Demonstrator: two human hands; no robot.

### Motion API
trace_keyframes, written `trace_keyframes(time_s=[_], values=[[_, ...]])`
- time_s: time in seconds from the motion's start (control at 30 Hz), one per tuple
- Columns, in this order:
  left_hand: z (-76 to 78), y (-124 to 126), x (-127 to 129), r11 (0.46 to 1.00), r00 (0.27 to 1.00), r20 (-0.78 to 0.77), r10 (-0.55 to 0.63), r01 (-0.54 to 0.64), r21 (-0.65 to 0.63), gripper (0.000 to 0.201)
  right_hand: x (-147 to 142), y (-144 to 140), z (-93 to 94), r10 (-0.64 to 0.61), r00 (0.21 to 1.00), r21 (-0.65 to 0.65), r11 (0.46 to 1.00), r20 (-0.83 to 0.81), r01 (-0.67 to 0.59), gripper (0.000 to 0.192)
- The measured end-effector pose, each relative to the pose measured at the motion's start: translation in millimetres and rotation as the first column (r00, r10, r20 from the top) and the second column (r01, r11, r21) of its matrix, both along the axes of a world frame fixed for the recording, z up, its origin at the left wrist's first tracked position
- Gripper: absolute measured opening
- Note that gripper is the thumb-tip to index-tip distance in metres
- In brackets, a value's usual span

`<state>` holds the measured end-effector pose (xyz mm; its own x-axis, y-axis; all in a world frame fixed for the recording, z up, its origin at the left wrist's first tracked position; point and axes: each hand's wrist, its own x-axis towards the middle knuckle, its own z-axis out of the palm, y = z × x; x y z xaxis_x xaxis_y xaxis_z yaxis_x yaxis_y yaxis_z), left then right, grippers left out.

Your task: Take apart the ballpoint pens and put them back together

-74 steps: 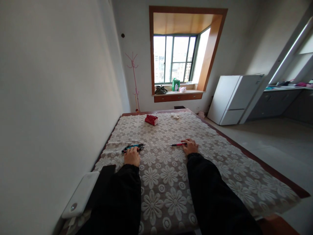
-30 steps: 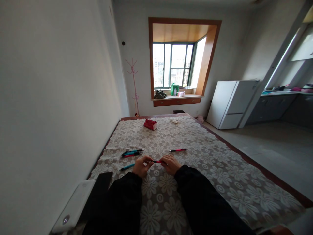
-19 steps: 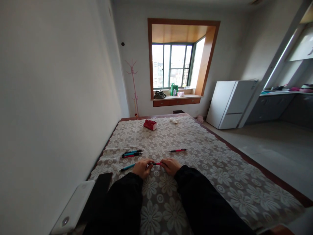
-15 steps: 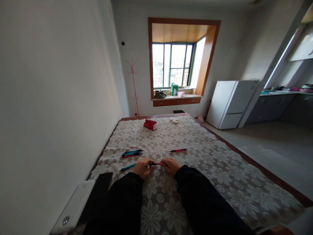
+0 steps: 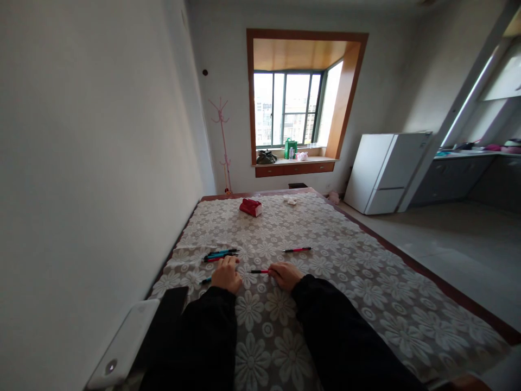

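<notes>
Fingers of your right hand [image 5: 287, 275] curl around the end of a red pen [image 5: 259, 271], which sticks out toward the left from that hand, just below the middle of the frame. The grip looks closed on the pen, though the fingertips themselves are too small to make out. Your left hand [image 5: 226, 275] lies knuckles-up on the flowered cloth [image 5: 366, 293], fingers held together and bent down; whether they pinch anything you cannot tell. A blue pen [image 5: 205, 280] pokes out from under the left side of that hand, touching it or hidden beneath it. The tip of the red pen stops just short of your left hand, with a small gap between them.

Just above your left hand, slightly left of centre, a small bunch of pens [image 5: 221, 254] lies side by side on the cloth, blue and red among them. Another red pen [image 5: 297, 250] lies alone above your right hand, apart from it. Farther up the cloth, near the middle of the frame, sits a red box [image 5: 251, 207]. In the lower left corner a white device [image 5: 122, 345] rests beside your dark left sleeve [image 5: 195, 342]. A white fridge [image 5: 386, 171] stands at the right, below the level of the window [image 5: 291, 108] at top centre.
</notes>
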<state>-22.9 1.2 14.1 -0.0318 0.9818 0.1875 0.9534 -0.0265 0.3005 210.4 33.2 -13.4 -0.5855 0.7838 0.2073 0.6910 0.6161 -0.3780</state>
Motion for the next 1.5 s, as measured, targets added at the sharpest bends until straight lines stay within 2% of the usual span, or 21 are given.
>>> trace_keyframes(time_s=[0.1,0.2,0.33,0.43,0.53,0.63,0.7,1.03,1.23,1.5], values=[[-4.6,2.3,-2.8,0.999,0.999,-0.048,-0.019,0.018,-0.027,0.038,0.1,-0.4,0.2,-0.004,1.000,0.002,1.000,-0.010,0.004,0.028],[-12.2,5.6,-5.5,0.998,0.997,-0.035,-0.065,0.065,0.015,0.039,0.1,0.1,-0.2,-0.001,1.000,0.002,1.000,-0.011,0.001,0.028],[-21.0,11.7,-10.1,0.987,0.990,0.067,-0.122,0.113,0.116,0.043,0.1,1.0,-0.5,0.003,1.000,-0.004,1.000,-0.003,-0.003,0.027],[-22.0,13.9,-10.7,0.969,0.968,0.167,-0.187,0.154,0.193,0.051,0.1,1.3,-1.3,0.005,1.000,0.000,1.000,-0.005,-0.005,0.028],[-18.3,10.7,-5.4,0.935,0.924,0.223,-0.311,0.254,0.249,0.054,0.1,2.0,-2.9,0.003,1.000,0.010,1.000,-0.018,-0.003,0.028],[-15.0,4.8,2.5,0.886,0.864,0.225,-0.451,0.403,0.228,0.042,0.3,2.8,-3.9,0.011,1.000,0.020,1.000,-0.020,-0.010,0.031],[-15.2,2.4,6.1,0.862,0.834,0.224,-0.505,0.472,0.185,0.033,0.5,3.0,-3.5,0.018,1.000,0.022,1.000,-0.011,-0.018,0.033],[-19.0,6.0,5.6,0.895,0.853,0.272,-0.445,0.411,0.175,0.013,-0.4,0.1,0.8,0.013,1.000,-0.033,0.999,0.017,-0.012,0.036],[-20.3,6.6,4.5,0.924,0.867,0.319,-0.382,0.362,0.122,0.016,-2.3,-2.0,4.8,-0.030,0.997,-0.051,0.998,0.074,0.033,0.036],[-21.1,6.6,5.1,0.925,0.882,0.279,-0.381,0.361,0.121,0.017,-3.3,-2.6,4.3,-0.007,0.997,-0.001,1.000,0.083,0.007,0.032]])
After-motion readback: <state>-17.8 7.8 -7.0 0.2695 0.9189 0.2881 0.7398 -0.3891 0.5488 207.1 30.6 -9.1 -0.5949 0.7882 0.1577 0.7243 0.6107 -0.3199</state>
